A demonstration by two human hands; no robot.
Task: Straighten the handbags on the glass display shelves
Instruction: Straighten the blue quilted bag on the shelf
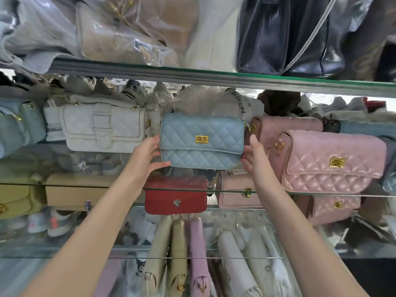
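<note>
Blue handbag straight ahead, gripped at both ends by my hands.
My left hand holds its left end and my right hand its right, both equally near. Its long axis runs side to side above the glass shelf, between the white handbag and the pink handbag.

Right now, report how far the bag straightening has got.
Done: the white quilted bag looks roughly level and faces out. In hand: the left grip and right grip hold the blue quilted bag by its ends, front facing out. Left: the pink quilted bag beside it looks tilted, its right end lower, and probably needs levelling.
</note>
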